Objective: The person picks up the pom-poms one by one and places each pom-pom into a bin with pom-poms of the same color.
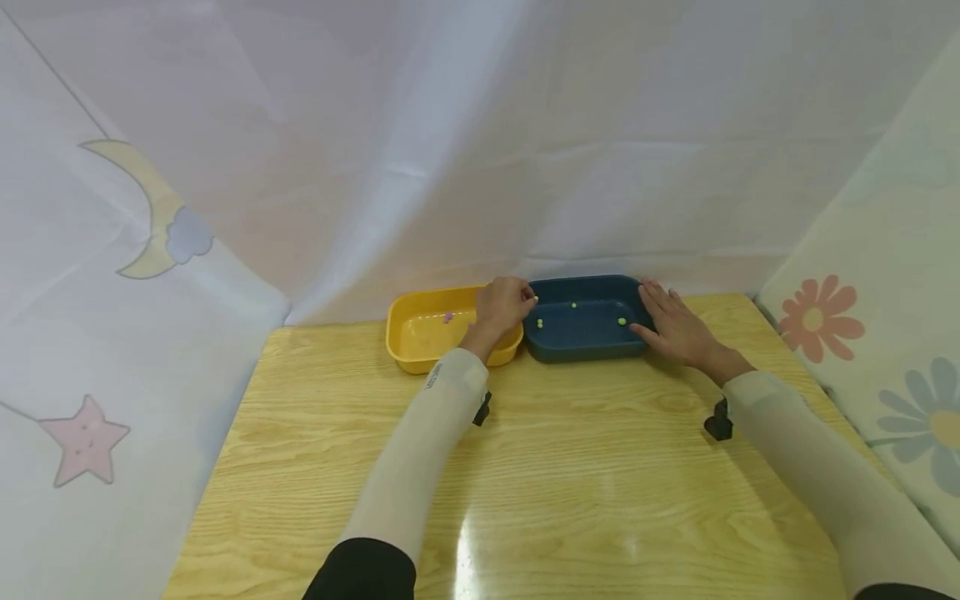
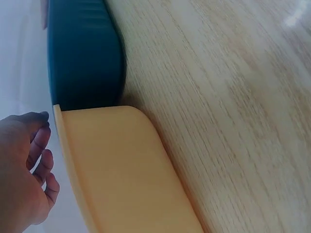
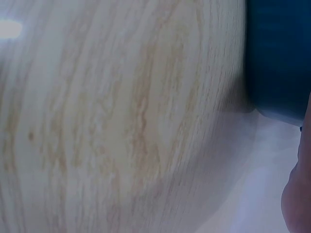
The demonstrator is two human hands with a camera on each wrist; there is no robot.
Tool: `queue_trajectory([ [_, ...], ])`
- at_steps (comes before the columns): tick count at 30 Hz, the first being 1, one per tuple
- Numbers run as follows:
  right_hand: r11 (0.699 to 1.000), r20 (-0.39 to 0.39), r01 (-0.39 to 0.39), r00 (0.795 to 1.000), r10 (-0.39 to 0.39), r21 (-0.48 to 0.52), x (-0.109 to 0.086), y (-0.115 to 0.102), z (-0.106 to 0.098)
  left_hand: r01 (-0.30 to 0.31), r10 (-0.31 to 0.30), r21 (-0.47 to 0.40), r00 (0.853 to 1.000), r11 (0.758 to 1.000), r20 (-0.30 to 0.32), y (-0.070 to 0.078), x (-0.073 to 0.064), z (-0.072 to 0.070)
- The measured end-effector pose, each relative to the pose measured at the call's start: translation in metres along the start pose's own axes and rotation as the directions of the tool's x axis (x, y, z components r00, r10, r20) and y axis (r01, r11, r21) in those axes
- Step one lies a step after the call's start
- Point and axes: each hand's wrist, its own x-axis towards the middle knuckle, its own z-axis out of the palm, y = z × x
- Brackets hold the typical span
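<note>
1. Hovering over the right end of the yellow tray (image 1: 420, 337), just at the seam with the blue tray (image 1: 585, 337): left hand (image 1: 506, 304), fingers curled together, tips apparently pinching a small yellowish bead (image 1: 535, 299); too small to tell for sure.
2. Resting flat against the blue tray's right wall: right hand (image 1: 675, 325), fingers straight and slightly spread, holding nothing.
3. Standing side by side, touching, at the far edge of the bench (image 1: 570, 467): both trays, yellow left, blue right.
4. Lying inside the blue tray: three green beads (image 1: 622, 321), well apart.
5. Lying inside the yellow tray: one pink bead (image 1: 447, 317).
6. Hanging behind and beside the bench: white printed cloth (image 1: 112, 275).
</note>
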Motion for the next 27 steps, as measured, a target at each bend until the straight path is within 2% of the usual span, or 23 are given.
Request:
queue_trajectory([
  [7, 1.0, 0.023, 0.004, 1.0, -0.004, 0.002, 0.003, -0.006, -0.002, 0.008, -0.008, 0.022, 1.0, 1.0, -0.013, -0.004, 0.001, 0.004],
  [17, 1.0, 0.029, 0.016, 0.999, -0.015, -0.021, 0.005, 0.001, -0.005, -0.014, 0.016, 0.025, 0.998, 1.0, -0.055, -0.012, -0.004, -0.005],
  [27, 0.997, 0.065, 0.013, 0.998, -0.008, -0.079, 0.004, 0.003, -0.017, -0.098, 0.104, 0.077, 0.991, 0.992, -0.079, -0.028, -0.023, -0.025],
])
